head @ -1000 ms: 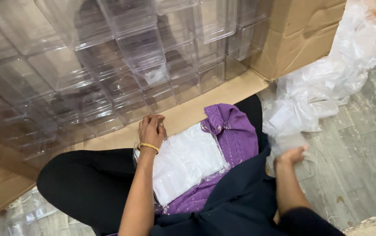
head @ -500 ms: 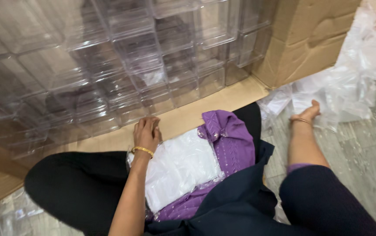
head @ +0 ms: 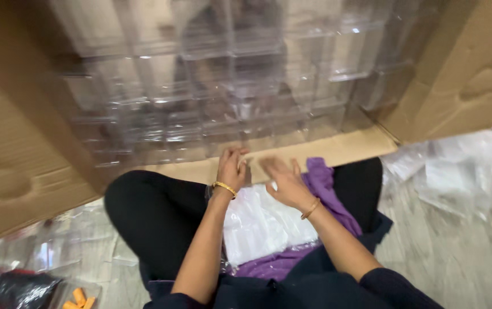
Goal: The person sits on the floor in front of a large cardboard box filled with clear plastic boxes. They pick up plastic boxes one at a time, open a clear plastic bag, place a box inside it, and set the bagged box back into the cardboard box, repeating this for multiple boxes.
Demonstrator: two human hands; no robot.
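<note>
Stacked clear plastic boxes [head: 229, 86] fill the background, framed by cardboard walls [head: 457, 74]; grey floor [head: 457, 257] w/ loose plastic wrap [head: 469, 171] is seen at right. On the lap, a white packet in clear film [head: 263, 223] is laid over purple cloth [head: 326, 189]. Judged step: packet being handled at its far edge; next a firm pinch on the slippery film is prob. needed. Left hand [head: 230, 167] & right hand [head: 283, 182] are half-open, fingers resting on the packet, nothing clasped.
</note>
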